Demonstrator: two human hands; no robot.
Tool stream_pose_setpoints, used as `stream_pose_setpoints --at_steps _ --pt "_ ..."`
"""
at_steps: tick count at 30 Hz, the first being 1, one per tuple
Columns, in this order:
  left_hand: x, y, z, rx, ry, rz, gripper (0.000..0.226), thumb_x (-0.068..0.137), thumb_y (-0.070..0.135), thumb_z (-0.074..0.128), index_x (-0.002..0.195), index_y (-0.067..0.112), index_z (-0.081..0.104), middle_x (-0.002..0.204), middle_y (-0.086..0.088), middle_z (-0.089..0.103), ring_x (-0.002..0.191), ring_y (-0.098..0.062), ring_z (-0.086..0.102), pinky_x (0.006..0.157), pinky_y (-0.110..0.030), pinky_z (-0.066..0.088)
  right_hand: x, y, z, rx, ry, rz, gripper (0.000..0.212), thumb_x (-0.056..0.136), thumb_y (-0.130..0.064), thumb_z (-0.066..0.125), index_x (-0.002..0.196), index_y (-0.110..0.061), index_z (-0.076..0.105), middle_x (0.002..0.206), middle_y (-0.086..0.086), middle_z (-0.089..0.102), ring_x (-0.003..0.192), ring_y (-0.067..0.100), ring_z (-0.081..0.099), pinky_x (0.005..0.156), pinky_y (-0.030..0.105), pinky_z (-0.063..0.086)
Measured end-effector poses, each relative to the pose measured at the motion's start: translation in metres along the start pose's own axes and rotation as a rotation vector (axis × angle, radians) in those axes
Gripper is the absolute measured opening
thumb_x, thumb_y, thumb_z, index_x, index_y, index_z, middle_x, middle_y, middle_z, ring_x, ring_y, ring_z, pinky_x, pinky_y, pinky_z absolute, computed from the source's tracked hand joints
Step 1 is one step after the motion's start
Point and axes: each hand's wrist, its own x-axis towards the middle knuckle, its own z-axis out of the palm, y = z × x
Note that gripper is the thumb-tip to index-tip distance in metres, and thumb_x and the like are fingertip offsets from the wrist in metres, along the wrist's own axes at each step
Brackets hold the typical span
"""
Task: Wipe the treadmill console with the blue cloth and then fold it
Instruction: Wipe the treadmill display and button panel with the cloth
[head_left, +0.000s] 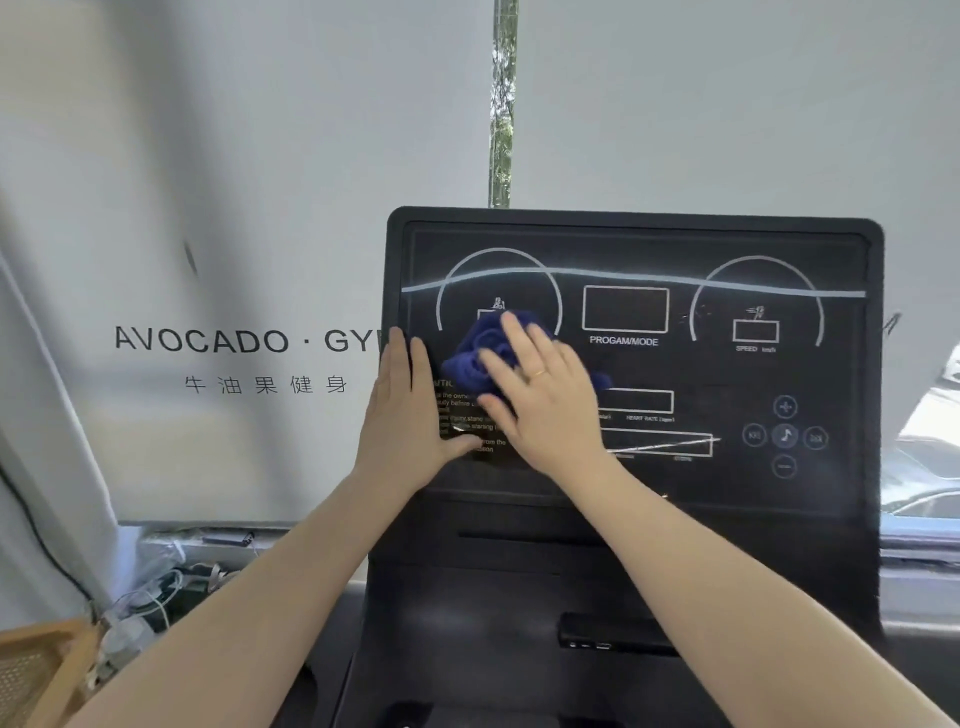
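Blue cloth (480, 347) sits bunched at frame center on treadmill console (727, 493), lower-left of panel. Right hand (540, 395) presses it w/ flat, spread fingers. Left hand (410, 410) rests open on console's left edge. Behind, upper left: gym banner (228, 343).
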Motion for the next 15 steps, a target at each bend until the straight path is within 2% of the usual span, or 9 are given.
stream_pose_setpoints --at_steps 2,4,8,11,13,15 --pt "-0.003 0.005 0.003 -0.004 0.011 -0.025 0.123 0.067 0.055 0.073 0.147 0.004 -0.006 0.154 -0.017 -0.016 0.144 -0.028 -0.007 0.116 -0.036 0.010 -0.001 0.010 0.001 -0.007 -0.011 -0.093 0.038 0.092 -0.034 0.044 0.121 -0.019 0.063 0.142 0.015 0.045 0.122 0.033 0.051 0.098 0.042 0.035" --pt "-0.006 0.009 0.007 -0.021 0.014 -0.058 0.125 0.066 0.054 0.075 0.146 0.002 -0.005 0.154 -0.018 -0.016 0.144 -0.029 -0.008 0.117 -0.037 0.011 0.008 0.034 -0.001 -0.005 0.024 -0.093 0.034 0.092 -0.029 0.047 0.118 -0.017 0.065 0.139 0.016 0.048 0.118 0.034 0.054 0.096 0.043 0.040" --pt "-0.014 0.011 0.013 -0.039 0.011 -0.089 0.124 0.066 0.056 0.073 0.146 0.002 -0.005 0.154 -0.016 -0.015 0.143 -0.028 -0.008 0.117 -0.035 0.007 0.029 0.085 -0.016 -0.026 0.123 0.172 0.034 0.090 -0.022 0.051 0.120 -0.013 0.063 0.137 0.023 0.048 0.114 0.043 0.054 0.091 0.049 0.045" --pt "-0.014 0.011 0.016 -0.041 0.011 -0.101 0.123 0.067 0.055 0.072 0.146 0.003 -0.006 0.155 -0.014 -0.014 0.144 -0.027 -0.008 0.116 -0.034 0.006 0.031 0.080 -0.018 -0.029 0.175 0.270 0.034 0.091 -0.019 0.049 0.121 -0.012 0.062 0.137 0.023 0.047 0.115 0.044 0.053 0.091 0.048 0.045" --pt "-0.014 0.011 0.017 -0.024 0.011 -0.112 0.123 0.067 0.055 0.072 0.146 0.002 -0.005 0.155 -0.014 -0.014 0.144 -0.027 -0.008 0.116 -0.035 0.006 0.015 0.057 -0.010 -0.010 0.167 0.191 0.032 0.093 -0.020 0.049 0.120 -0.013 0.063 0.139 0.020 0.047 0.117 0.041 0.052 0.095 0.046 0.042" --pt "-0.015 0.012 0.017 -0.008 0.007 -0.112 0.122 0.067 0.054 0.073 0.146 0.002 -0.005 0.155 -0.016 -0.015 0.143 -0.029 -0.008 0.116 -0.035 0.005 -0.012 0.031 -0.004 0.025 0.109 0.013 0.032 0.091 -0.021 0.049 0.118 -0.014 0.064 0.139 0.019 0.047 0.118 0.038 0.052 0.097 0.045 0.038"
